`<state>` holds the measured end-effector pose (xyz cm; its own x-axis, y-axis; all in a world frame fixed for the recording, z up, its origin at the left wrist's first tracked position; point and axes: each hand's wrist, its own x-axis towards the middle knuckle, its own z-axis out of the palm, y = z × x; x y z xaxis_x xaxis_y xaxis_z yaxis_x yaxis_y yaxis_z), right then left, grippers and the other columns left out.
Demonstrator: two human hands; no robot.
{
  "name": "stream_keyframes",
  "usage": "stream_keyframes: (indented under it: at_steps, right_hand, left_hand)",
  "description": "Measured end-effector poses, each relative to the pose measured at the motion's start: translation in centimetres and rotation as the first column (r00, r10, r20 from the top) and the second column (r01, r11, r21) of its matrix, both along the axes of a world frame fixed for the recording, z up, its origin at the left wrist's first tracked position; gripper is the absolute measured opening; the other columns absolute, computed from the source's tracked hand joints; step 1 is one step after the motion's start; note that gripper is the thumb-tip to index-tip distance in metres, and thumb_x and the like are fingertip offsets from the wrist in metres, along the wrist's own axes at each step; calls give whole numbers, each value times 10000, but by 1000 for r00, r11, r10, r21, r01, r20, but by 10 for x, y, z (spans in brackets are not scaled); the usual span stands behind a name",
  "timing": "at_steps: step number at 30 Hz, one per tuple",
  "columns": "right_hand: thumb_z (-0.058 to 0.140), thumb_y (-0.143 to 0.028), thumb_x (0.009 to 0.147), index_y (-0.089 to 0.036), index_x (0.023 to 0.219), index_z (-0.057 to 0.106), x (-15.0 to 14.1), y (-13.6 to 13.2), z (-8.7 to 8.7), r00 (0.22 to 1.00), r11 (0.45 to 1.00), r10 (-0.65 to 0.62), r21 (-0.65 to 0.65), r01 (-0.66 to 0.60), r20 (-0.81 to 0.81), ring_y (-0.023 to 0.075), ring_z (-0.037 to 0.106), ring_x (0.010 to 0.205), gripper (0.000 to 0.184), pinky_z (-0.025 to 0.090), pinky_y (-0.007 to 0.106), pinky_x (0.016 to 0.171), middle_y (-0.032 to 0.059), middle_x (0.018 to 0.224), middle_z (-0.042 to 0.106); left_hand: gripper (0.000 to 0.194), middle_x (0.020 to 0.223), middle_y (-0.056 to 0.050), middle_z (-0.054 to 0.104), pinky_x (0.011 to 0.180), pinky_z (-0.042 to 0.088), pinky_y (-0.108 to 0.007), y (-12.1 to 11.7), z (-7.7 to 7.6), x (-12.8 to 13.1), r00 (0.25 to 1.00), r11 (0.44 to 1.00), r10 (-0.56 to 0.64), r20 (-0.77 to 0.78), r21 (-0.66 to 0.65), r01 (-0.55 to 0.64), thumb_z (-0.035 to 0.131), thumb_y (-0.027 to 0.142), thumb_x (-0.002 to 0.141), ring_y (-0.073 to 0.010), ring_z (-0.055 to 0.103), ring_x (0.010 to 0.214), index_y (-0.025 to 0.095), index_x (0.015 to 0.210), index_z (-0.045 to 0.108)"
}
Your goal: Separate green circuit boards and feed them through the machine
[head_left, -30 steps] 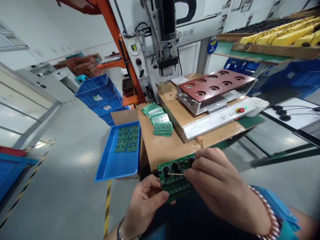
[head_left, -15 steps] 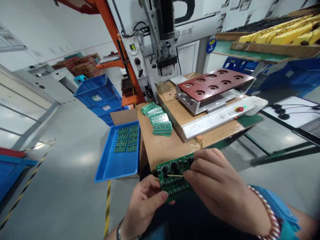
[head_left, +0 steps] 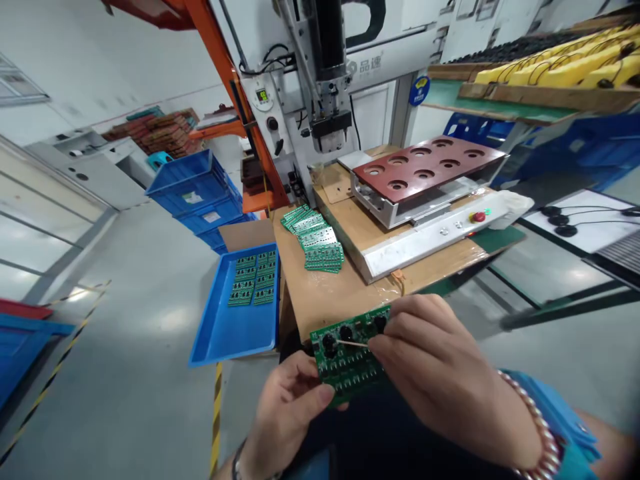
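My left hand grips a green circuit board by its left end, thumb on top and fingers beneath. Round black parts and rows of small pale components stand on the board, which is tilted toward me in front of the table edge. Between thumb and fingers of my right hand is a thin pale wooden stick, closed in a pinch. The stick's tip reaches the black parts near the board's left end; whether it touches them I cannot tell. My right hand covers the board's right end.
Fanned stacks of green circuit boards lie on the brown table. A blue tray at the left holds more boards. A machine with a red fixture plate and white control bar stands behind. Blue crates are stacked at back left.
The stick's tip has shifted slightly up the board, among the black parts at its left end. Both hands keep their hold, and the board stays nearly in place.
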<state>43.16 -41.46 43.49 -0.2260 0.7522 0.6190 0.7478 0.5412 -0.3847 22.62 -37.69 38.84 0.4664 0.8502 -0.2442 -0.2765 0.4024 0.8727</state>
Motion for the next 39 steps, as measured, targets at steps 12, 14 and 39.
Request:
stream_keyframes:
  at_steps: [12,14,39]
  right_hand:
    - [495,-82,834,-143,760,573,1,-1,1,999,998,29,-52,-27,38,141,399,749,124,296,325,676,16,692,501]
    - [492,-77,834,-145,759,575,1,-2,1,999,998,21,-56,-19,38,140,395,742,131,291,325,668,14,684,499]
    - [485,-91,835,-149,739,566,-4,-1,4,998,998,36,-46,-34,43,144,405,763,139,300,327,691,13,688,500]
  left_hand:
    - [98,676,14,673,569,525,-242,-1,-1,-1,1000,1000,-6,16,-6,6,768,179,670,-135,651,595,178,681,671]
    - [97,679,13,674,574,525,-247,-1,0,-1,1000,1000,-5,11,-4,5,767,183,671,-135,647,596,181,681,671]
    - [130,707,20,647,583,532,-264,0,-2,-1,1000,1000,0,-20,-15,-1,781,180,651,-135,633,616,178,673,653]
